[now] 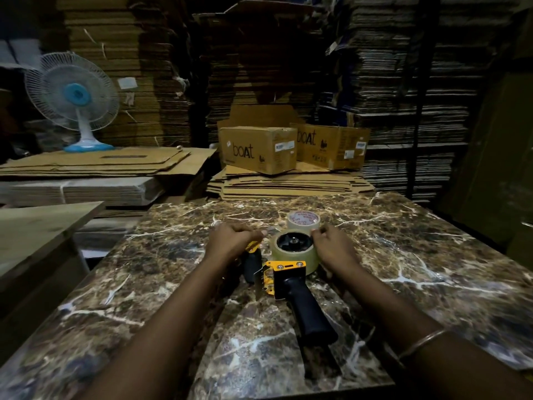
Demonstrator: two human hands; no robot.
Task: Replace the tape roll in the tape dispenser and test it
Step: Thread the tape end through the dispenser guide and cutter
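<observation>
Two hands work at the far side of the tape dispenser (288, 272), which lies on its side on the marble-patterned table (403, 255), its black handle (310, 310) pointing back toward the person. A clear tape roll (294, 252) sits on the dispenser's hub, with the yellow frame and toothed blade just in front of it. The left hand (230, 241) has its fingers curled and seems to pinch a thin strip of tape pulled from the roll, though the strip is too faint to be sure of. The right hand (334, 243) rests against the roll's right edge, fingertips bent and pinching at its rim. A second tape roll (303, 220), with red print on its core, stands just behind the dispenser. A thin bangle (424, 343) circles the right forearm. Beyond the table, two cardboard boxes (259, 148) sit on flattened cartons, and a white and blue fan (75, 102) stands to the left.
</observation>
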